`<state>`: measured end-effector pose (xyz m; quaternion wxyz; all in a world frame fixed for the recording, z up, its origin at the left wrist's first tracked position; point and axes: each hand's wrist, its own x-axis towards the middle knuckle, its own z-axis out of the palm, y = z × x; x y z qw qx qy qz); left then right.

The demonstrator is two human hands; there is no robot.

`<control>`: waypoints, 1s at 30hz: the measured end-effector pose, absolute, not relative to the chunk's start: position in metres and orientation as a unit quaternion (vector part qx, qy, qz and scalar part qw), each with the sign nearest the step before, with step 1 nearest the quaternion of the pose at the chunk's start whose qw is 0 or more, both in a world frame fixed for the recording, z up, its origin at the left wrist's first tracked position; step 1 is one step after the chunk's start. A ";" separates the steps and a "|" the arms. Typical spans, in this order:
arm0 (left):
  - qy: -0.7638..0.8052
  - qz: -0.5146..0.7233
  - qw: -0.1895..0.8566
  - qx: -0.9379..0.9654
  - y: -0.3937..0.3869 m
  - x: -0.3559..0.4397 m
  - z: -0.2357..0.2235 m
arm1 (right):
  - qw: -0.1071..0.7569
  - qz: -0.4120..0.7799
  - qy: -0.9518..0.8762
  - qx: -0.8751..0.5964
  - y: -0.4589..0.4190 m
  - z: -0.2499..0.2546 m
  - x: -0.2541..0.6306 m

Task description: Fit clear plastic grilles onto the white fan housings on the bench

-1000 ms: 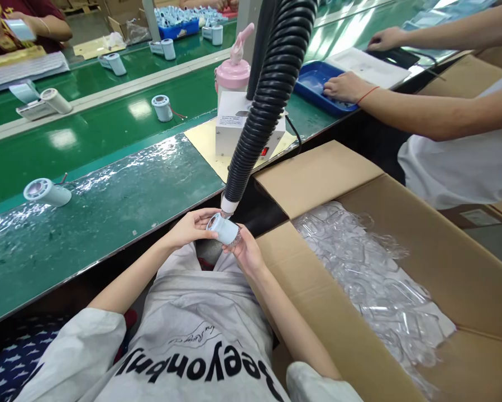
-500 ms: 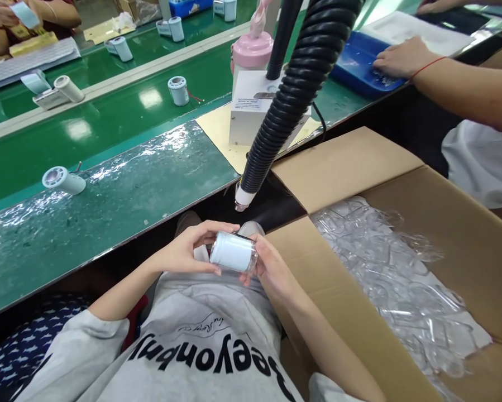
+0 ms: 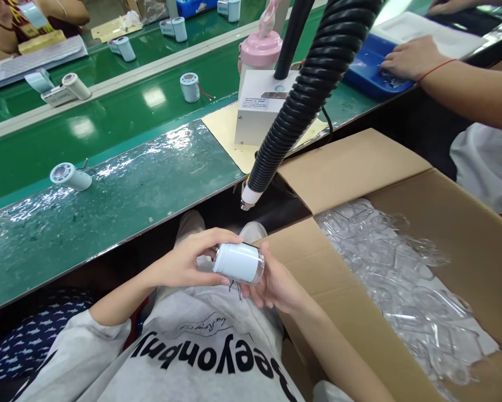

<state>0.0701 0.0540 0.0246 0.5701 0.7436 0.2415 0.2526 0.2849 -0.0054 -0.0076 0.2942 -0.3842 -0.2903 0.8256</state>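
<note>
A light-blue cylindrical housing (image 3: 239,262) with a clear end lies tilted between my hands, above my lap. My left hand (image 3: 187,259) grips its left end, thumb and fingers on opposite sides. Around the clear right end, my right hand (image 3: 276,282) is cupped, thumb up and fingers curled underneath. Thin dark wires hang below the housing. Just above my hands is the metal-tipped nozzle (image 3: 249,198) of a black ribbed hose (image 3: 301,106).
To the right, an open cardboard box (image 3: 359,153) contains several clear plastic pieces (image 3: 401,279). Another housing (image 3: 70,176) lies on the green bench (image 3: 150,173). A white machine (image 3: 257,120) stands behind the hose. A co-worker's hand (image 3: 414,58) is in a blue tray (image 3: 370,61).
The housing has moved slightly right and down with my hands. My right-hand fingers have loosened and spread lower around its clear end. The view has shifted a little.
</note>
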 end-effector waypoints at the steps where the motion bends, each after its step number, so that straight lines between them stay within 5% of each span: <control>1: 0.255 0.248 0.577 0.735 0.052 0.070 0.026 | 0.312 0.806 -0.312 -0.394 -0.007 -0.009 0.285; 8: 0.270 0.258 0.571 0.731 0.048 0.068 0.030 | 0.425 0.645 -0.480 -0.415 -0.015 0.001 0.290; 21: 0.227 0.280 0.550 0.753 0.045 0.062 0.028 | 0.421 0.595 -0.541 -0.420 -0.020 0.006 0.294; 30: 0.338 0.247 0.645 0.640 0.038 0.068 0.037 | 0.442 0.503 -0.615 -0.415 -0.023 -0.011 0.293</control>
